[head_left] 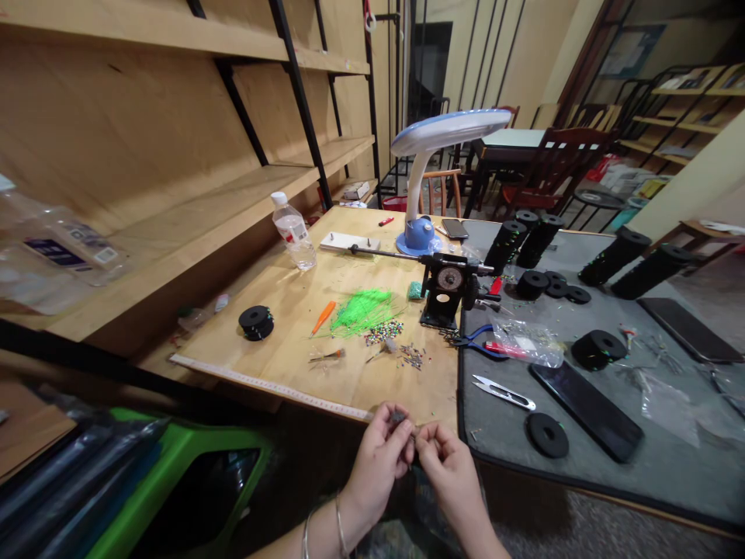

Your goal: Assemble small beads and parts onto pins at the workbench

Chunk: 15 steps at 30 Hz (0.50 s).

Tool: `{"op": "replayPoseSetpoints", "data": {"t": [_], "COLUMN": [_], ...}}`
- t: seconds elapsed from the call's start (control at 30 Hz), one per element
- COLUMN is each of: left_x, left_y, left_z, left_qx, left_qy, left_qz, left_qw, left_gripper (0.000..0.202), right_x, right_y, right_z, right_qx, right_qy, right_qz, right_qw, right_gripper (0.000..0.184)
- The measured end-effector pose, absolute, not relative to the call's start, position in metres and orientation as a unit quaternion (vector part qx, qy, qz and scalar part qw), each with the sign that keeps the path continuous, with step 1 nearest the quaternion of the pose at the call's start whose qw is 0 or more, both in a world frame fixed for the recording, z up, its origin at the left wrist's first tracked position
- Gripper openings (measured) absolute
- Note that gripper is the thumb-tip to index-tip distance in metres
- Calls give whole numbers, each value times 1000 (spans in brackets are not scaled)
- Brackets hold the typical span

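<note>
small dark piece [399, 417] mostly lost in the left hand [378, 458]

the fingers of the left hand are curled and grasping the dark piece; only a bit of it shows between them, and its full shape cannot be made out. the right hand [445, 460] comes up close against the left, thumb and forefinger pinched together. whether those fingers grip anything cannot be told, since the meeting point is tiny and covered. both hands are in front of the wooden worktop [291, 322], near its front edge, and they hide part of that edge. two bangles [341, 528] circle the left wrist, and the clothing [401, 537] below is dark and blurred.

on the wood, green strands [364, 309] lie tangled beside a heap of beads [384, 332], too small to tell apart. the black device [445, 291] with a dial stands in front of the desk lamp [422, 231] and covers some of its base. on the grey mat [494, 435], a clear bag [527, 341] shines too much for its contents to be read, just beside blue-handled pliers [478, 339]. the tall black cylinders [505, 244] at the back partly hide each other.

at far left, a large plastic bottle [64, 244] is cut off by the frame, as is the green plastic seat [174, 481] below.
</note>
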<state>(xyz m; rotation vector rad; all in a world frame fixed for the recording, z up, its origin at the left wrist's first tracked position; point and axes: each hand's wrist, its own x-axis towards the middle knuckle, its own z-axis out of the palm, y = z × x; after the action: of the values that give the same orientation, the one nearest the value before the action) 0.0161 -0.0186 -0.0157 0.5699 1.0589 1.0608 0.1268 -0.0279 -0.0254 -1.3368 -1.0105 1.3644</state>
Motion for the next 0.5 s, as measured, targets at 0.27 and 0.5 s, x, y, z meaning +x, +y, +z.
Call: {"op": "replayPoseSetpoints", "data": {"t": [0.27,0.5], "left_x": [11,11], "left_y": [-15,-15], "left_z": [-20,-19], "left_qx": [295,308], "left_qy": [472,470], "left_qz": [488,500], "left_qw": [672,659], "left_gripper": [33,35], "right_x": [133,146], "right_y": [-32,-32], "right_z": [-23,-18], "right_qx": [-557,-564], "right_qy": [-398,-374], "right_qz": [542,545], "right_qw": [487,495], "right_gripper": [40,43]}}
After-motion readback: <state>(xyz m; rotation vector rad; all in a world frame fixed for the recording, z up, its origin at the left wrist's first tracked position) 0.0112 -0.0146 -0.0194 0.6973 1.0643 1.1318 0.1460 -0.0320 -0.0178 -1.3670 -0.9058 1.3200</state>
